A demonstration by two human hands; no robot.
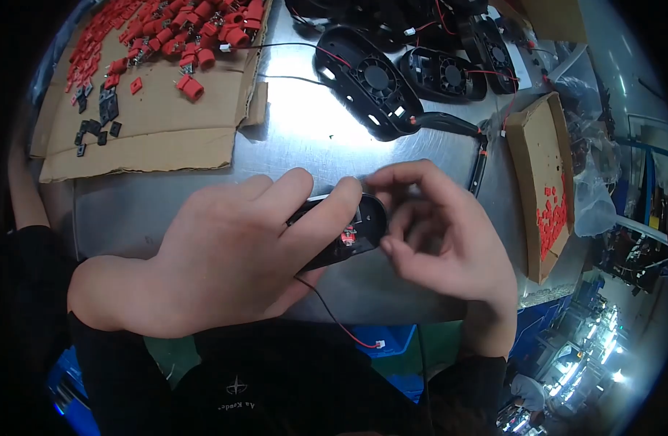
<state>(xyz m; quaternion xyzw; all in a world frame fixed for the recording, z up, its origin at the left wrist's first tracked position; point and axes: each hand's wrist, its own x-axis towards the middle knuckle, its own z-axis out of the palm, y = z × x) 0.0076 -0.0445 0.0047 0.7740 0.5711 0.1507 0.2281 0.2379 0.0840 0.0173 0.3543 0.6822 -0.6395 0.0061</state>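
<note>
My left hand (239, 240) is wrapped round a black plastic housing (373, 221) above the near part of the table, covering most of it. Inside the housing's uncovered end sits a small red part with metal bits (348, 236). A thin cable (327, 309), dark then red, hangs below my left hand and ends in a white connector (380, 344). At the housing's right end my right hand (450, 240) has its fingers curled, with thumb and forefinger at the rim; whether a small piece is between them is hidden.
On the left, a cardboard sheet (174, 138) bears many red parts (196, 36) and small black pieces (109, 109). Black housings with fans (377, 80) lie at the back of the metal table (290, 116). A shallow cardboard box (537, 152) with red pieces stands right, near a black-handled tool (478, 171).
</note>
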